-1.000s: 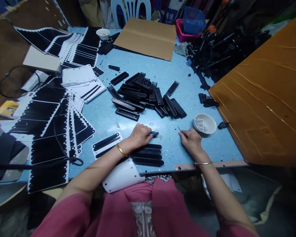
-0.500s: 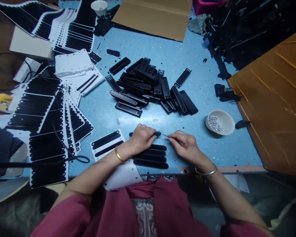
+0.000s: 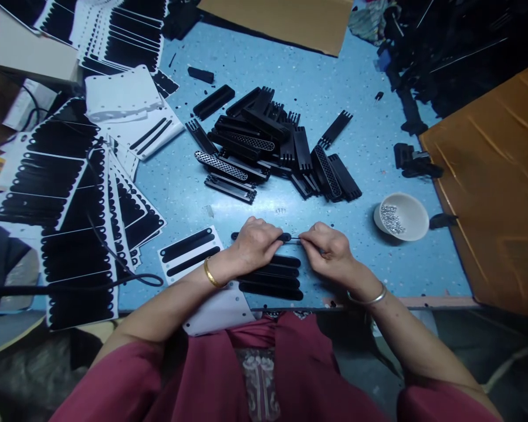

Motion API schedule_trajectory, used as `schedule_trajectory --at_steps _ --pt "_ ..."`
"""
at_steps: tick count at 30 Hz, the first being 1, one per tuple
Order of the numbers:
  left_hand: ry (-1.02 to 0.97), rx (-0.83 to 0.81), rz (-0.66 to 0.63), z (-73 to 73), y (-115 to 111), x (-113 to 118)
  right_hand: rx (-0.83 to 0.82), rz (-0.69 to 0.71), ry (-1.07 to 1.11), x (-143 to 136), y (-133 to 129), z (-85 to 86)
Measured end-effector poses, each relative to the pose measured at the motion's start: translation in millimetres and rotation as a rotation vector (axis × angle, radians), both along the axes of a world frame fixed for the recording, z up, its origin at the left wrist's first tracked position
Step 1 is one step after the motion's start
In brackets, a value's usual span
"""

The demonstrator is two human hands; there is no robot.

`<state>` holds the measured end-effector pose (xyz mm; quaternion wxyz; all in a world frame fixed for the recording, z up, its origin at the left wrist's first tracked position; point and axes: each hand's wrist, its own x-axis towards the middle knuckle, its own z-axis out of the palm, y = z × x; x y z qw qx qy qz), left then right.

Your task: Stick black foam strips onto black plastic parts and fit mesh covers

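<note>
Above the table (image 3: 374, 140) — left hand (image 3: 256, 241) palm-down on strip (image 3: 286, 237), right hand (image 3: 329, 249) opposite.

Matt, smooth strips (image 3: 270, 291) are seen on a glossy tabletop (image 3: 264, 67), shiny metallic beads (image 3: 391, 219) are contained in a smooth bowl (image 3: 416, 217), wrinkled sheeting (image 3: 488, 187) is marked by a plastic gloss, and the thin tool (image 3: 294, 238) is perhaps made of metal.

We count four long black round-ended strips (image 3: 275, 281) on the near side of our left hand (image 3: 255, 242), which holds one black strip (image 3: 285, 237). Right of our right hand (image 3: 329, 249), we count one round white bowl (image 3: 414, 217).
</note>
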<state>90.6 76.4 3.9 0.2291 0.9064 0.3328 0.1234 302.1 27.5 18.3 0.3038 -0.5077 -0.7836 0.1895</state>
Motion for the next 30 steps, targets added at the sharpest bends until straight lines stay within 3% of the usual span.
schedule_trajectory --at_steps 18,27,30 --pt "0.007 -0.057 -0.01 6.6 -0.1 -0.9 -0.079 0.061 -0.003 1.7 4.6 0.7" --pt "-0.06 -0.104 -0.029 3.8 1.5 -1.0 -0.379 0.089 0.071 1.2 20.5 4.0" --pt "-0.069 -0.103 -0.039 3.5 2.0 -1.4 -0.419 0.022 0.083 -3.0 20.9 -0.6"
